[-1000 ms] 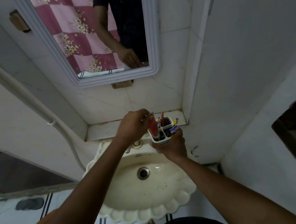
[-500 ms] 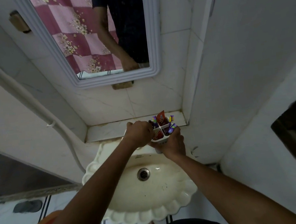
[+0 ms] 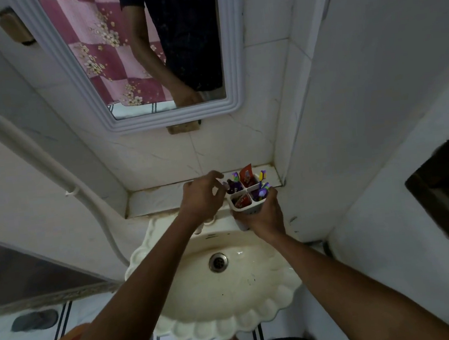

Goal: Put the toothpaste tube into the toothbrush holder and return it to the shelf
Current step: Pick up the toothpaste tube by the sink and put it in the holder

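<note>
My right hand (image 3: 263,215) grips a white toothbrush holder (image 3: 246,209) with four compartments, held just above the back of the sink and in front of the shelf (image 3: 155,201). A red toothpaste tube (image 3: 242,201) lies inside the near left compartment. A second red tube (image 3: 246,175) stands in the far compartment, and several purple and yellow toothbrushes (image 3: 262,191) poke out. My left hand (image 3: 201,196) hovers just left of the holder with its fingers spread and nothing in it.
A cream scalloped sink (image 3: 230,300) with a metal drain (image 3: 218,262) sits below the hands. A framed mirror (image 3: 151,53) hangs on the tiled wall above the shelf. A white pipe (image 3: 53,170) runs down the left wall. The right wall stands close to the holder.
My left hand pushed the red tube down into the holder, then let go and opened beside it. The holder has moved a little toward the shelf.
</note>
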`<state>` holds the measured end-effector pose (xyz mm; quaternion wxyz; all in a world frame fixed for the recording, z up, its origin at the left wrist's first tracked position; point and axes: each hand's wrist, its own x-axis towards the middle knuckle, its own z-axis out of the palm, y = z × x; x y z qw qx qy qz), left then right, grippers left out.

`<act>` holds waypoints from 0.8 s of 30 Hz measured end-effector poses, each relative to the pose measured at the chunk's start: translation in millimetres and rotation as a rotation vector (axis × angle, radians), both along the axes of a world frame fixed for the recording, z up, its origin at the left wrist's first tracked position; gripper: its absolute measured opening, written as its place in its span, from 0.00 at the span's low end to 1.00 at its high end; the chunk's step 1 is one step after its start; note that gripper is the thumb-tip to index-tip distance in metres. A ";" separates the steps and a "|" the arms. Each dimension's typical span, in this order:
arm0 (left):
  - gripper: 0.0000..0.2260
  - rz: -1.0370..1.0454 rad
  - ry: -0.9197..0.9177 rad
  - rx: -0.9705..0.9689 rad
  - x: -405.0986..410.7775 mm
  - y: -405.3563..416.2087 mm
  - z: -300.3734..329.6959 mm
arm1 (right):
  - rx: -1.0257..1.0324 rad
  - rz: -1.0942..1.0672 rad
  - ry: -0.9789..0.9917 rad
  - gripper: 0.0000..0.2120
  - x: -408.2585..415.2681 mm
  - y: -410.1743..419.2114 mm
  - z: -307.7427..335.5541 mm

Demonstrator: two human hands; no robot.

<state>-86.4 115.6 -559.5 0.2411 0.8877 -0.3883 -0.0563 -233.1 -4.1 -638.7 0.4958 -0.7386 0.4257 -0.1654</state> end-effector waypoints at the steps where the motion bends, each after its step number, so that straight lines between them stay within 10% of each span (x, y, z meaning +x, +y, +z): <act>1: 0.16 0.014 0.000 -0.037 1.7 5.6 0.5 | 0.004 -0.022 -0.018 0.52 1.2 -0.4 2.0; 12: 0.26 0.059 -0.071 -0.150 24.1 28.4 40.9 | -0.151 -0.184 -0.241 0.56 10.3 -7.2 63.9; 24: 0.25 0.087 -0.327 -0.403 -4.6 12.2 201.5 | -0.373 -0.121 -0.541 0.53 0.7 -52.8 271.5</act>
